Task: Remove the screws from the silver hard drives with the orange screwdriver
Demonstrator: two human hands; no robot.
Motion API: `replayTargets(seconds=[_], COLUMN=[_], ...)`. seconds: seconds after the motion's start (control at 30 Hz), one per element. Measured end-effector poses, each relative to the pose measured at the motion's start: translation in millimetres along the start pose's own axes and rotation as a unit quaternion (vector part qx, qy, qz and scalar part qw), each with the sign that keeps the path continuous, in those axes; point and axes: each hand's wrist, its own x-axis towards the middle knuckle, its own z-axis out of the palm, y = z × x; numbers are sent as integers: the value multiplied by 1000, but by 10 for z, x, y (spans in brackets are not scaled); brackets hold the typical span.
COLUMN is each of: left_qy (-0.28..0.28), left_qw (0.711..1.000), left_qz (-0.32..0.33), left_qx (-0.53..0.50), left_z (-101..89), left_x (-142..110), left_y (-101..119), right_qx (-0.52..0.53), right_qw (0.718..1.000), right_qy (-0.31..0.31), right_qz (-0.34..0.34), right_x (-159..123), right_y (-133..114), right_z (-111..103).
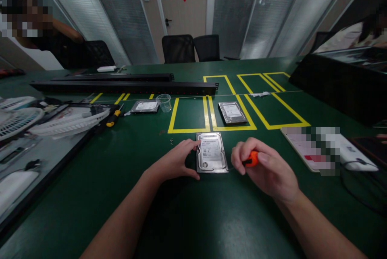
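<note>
A silver hard drive [211, 152] with a white label lies flat on the green table in front of me. My left hand [181, 158] grips it along its left side, fingers at the upper left edge and thumb by the lower left corner. In my right hand [266, 166] is a screwdriver [251, 159] with an orange and black handle, fingers closed round it. Its thin shaft shows faintly, pointing left at the drive's lower right corner; whether the tip touches is unclear. Several tiny screws [171, 141] lie left of the drive.
Farther back are a second hard drive [232, 112], a third one [145, 106] and a clear plastic cup [164, 103]. A yellow-handled screwdriver [114, 118] lies left, beside a tray [57, 170] of white parts. Long black bars [127, 87] cross behind. A phone [305, 150] lies right.
</note>
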Motion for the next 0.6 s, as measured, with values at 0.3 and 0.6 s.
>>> replayTargets(seconds=[0.3,0.6], left_qy=[3,0], left_qw=[1000,1000], left_qz=[2,2], left_qx=[-4,-1], left_z=[-1,-16], left_x=[13,12], left_y=[5,40], right_qx=[-7,11], right_qw=[1000,1000], right_qy=[5,5], right_qz=[1,-5], right_x=[-4,2], right_y=[10,32], right_z=[12,23])
